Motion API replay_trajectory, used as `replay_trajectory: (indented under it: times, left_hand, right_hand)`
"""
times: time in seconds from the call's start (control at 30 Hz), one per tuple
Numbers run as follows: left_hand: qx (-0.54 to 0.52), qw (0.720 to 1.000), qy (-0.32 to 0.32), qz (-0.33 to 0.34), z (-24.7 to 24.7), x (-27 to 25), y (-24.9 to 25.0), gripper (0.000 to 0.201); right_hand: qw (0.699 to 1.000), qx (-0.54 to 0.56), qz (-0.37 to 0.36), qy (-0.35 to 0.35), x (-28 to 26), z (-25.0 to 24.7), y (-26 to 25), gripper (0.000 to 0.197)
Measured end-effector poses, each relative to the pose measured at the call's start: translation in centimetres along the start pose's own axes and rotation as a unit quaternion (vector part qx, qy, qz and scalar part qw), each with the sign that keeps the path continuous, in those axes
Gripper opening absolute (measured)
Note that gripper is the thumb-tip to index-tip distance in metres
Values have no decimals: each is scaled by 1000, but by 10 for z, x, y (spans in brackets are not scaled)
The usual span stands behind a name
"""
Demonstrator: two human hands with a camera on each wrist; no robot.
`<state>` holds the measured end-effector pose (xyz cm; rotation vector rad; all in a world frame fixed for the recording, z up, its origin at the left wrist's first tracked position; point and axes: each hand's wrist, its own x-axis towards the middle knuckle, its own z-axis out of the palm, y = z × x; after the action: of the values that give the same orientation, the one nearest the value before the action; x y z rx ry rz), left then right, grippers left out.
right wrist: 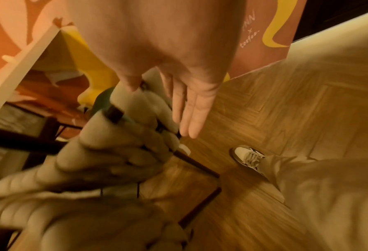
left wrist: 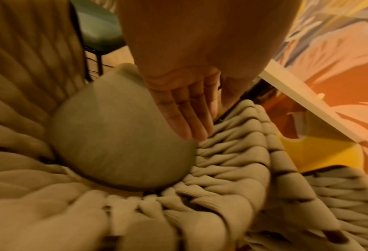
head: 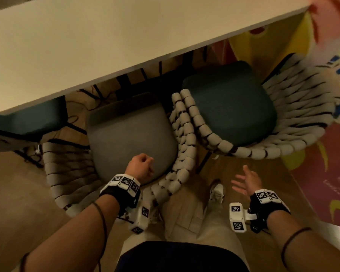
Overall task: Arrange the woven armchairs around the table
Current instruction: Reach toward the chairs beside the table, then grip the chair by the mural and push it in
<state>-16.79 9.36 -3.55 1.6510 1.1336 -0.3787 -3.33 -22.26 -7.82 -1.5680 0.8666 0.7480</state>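
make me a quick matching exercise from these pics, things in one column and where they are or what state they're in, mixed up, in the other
Things
1. grey seat cushion
2. dark green seat cushion
3. right hand
4. white table

Places or states
A. open, fingers straight, holding nothing
B. on the right-hand woven armchair
C. beyond both chairs, its edge over the seat fronts
D. under the left hand, on the near woven armchair

Pairs: 1-D, 2-B, 3-A, 4-C

two woven armchairs [head: 185,138] [head: 283,118] stand side by side, armrests touching, fronts at the white table [head: 106,46].
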Motion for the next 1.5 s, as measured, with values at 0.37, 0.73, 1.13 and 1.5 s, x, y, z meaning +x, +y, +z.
replay_trajectory:
  times: [0.37,0.73,1.13,1.5]
  left_hand:
    - [-14,995,8,-98,188,24,146,24]
    - [63,980,76,-176,218,64,177,56]
    - [20,979,89,-182,238,74,187,54]
    - [3,981,96,-171,249,75,190,57]
  right_hand:
    - [995,84,-22,51,96,-125,-112,50]
    - [992,81,-11,91,133,-134,-159,46]
    - [990,78,-23,115,149,-144,-179,41]
    - [996,26,-6,84,171,-154,-200,52]
